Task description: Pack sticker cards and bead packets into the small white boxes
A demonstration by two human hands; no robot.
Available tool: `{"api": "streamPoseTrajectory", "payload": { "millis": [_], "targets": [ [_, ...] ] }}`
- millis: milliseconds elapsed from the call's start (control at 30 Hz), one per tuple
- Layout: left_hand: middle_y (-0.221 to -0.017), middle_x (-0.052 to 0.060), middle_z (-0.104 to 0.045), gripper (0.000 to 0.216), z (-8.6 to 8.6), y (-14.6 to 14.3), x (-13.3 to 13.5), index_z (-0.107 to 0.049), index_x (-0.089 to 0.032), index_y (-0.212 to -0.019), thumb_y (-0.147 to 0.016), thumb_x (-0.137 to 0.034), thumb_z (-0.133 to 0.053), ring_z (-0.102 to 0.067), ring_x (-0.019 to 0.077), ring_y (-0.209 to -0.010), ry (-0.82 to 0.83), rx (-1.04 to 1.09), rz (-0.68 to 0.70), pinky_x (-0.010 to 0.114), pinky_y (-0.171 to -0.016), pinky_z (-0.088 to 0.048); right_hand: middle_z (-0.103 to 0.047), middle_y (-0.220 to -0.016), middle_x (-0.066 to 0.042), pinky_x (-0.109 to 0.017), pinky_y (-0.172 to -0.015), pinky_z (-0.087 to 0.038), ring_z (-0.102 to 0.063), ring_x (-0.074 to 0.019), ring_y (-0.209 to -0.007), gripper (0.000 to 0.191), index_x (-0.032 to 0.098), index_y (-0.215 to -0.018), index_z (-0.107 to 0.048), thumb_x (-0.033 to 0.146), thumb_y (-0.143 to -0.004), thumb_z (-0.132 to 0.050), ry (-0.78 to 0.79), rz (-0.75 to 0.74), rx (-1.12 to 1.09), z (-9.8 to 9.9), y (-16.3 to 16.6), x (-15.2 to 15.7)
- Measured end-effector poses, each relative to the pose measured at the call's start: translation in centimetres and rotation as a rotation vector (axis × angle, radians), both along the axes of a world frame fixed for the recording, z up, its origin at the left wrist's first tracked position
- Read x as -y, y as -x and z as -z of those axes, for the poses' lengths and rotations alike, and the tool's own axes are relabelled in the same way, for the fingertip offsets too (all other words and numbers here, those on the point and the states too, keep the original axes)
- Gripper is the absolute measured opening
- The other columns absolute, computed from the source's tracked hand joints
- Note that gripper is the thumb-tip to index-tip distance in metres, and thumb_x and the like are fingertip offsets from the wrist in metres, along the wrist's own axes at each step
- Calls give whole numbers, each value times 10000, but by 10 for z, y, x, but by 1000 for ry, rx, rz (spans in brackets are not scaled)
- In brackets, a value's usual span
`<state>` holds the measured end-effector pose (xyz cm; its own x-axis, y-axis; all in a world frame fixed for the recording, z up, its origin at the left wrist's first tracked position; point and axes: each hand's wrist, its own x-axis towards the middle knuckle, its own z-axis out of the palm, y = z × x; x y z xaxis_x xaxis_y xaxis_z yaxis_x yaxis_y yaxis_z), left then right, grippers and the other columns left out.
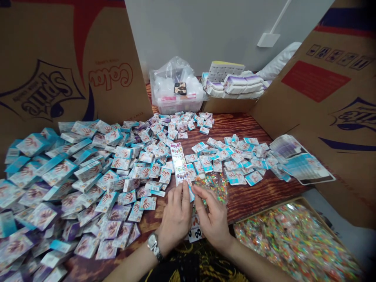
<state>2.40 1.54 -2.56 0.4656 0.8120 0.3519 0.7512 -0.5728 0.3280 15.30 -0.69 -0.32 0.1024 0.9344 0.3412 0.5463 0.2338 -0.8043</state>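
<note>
A long white sticker sheet with rows of coloured printed spots points away from me. My left hand, a watch on its wrist, has its fingers together on the sheet's near end. Close beside it, my right hand pinches thumb and forefinger at a small blue-and-white box, mostly hidden between the hands. Below them a white printed card with dark marks shows partly. Just behind my right hand lies a clear bag of coloured beads.
Small printed boxes heap up on the left, with more scattered across the wooden table. A carton of bagged beads sits at lower right. Large cardboard boxes flank the table. A plastic tub and stacked flat packs stand behind.
</note>
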Motion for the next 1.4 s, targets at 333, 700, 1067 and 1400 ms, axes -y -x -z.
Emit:
{"api": "streamPoseTrajectory", "payload": {
  "millis": [333, 700, 1067, 1400],
  "targets": [
    [-1181, 224, -519, 613, -11, 48, -48, -159, -98, -1443, -903, -231, -414, -494, 329, -1060, -33, -153, -131, 485, -831, -482, -595, -1226, -87, -433, -968, -453, -540, -213, -1153, 370, 234, -1292, -466, 241, -922, -477, 102, -392, 222, 15, -36, -53],
    [-1392, 151, -393, 462, -18, 63, -51, -405, -182, -1324, -873, -205, -501, -293, 308, -1338, -42, 94, -123, 511, -1061, -320, -417, -1416, -125, -558, -1081, -210, -315, -300, -1339, 647, 225, -1363, -415, 483, -806, -619, 101, -714, 777, 54, -47, -111],
    [-1194, 121, -597, 370, -3, 35, -18, -505, -177, -1244, -879, -227, -470, -548, 239, -1110, 399, 266, 36, 429, -947, -456, -526, -1335, -66, -522, -1067, -244, -406, -247, -1282, 570, 273, -1306, -476, 427, -790, -662, 139, -648, 635, 56, -46, -108],
    [-1060, 97, -666, 302, -2, 26, -8, -607, -189, -1115, -877, -333, -490, -611, 227, -968, 777, 510, -10, 360, -868, -466, -683, -1108, -10, -537, -1034, -261, -564, -219, -1097, 156, 290, -993, -686, 279, -861, -603, 21, -481, 535, 66, -39, -97]
  ]
}}
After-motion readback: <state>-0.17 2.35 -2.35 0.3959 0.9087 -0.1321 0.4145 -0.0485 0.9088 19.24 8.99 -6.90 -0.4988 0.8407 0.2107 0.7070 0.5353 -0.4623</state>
